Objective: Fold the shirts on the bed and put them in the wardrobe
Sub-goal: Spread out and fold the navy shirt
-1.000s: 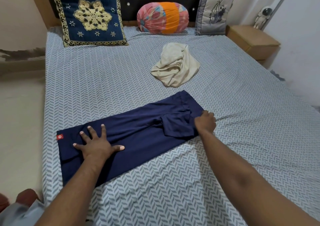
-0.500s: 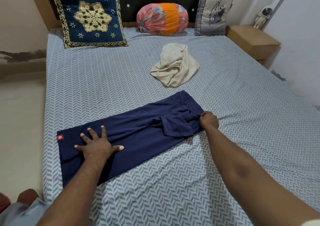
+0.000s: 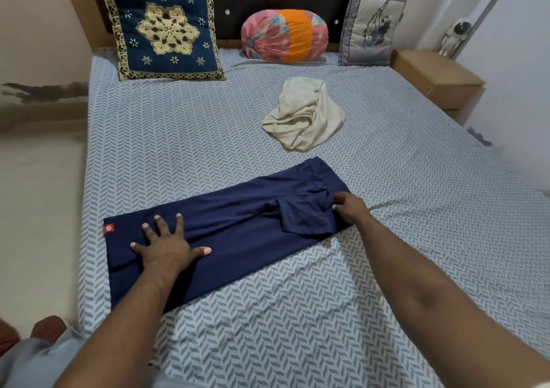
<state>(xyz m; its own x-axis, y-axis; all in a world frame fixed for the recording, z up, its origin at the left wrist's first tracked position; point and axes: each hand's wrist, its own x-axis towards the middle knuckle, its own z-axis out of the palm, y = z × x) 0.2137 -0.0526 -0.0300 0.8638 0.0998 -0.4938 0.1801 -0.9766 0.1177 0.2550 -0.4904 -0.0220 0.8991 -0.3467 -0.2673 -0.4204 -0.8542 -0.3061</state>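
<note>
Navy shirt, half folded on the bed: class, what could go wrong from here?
1. The folded-in sleeve by the right hand may bunch when the navy shirt is folded over.
2. Lifting the left hand, pressed flat on it, could let the long fold open.

The navy shirt (image 3: 238, 233) lies flat on the bed (image 3: 208, 137), folded lengthwise into a long band running slantwise. A small red tag (image 3: 109, 228) shows at its left end and a sleeve (image 3: 306, 218) is doubled over at the right. Near it, further up the bed, the cream shirt (image 3: 306, 117) sits crumpled, unfolded.
</note>
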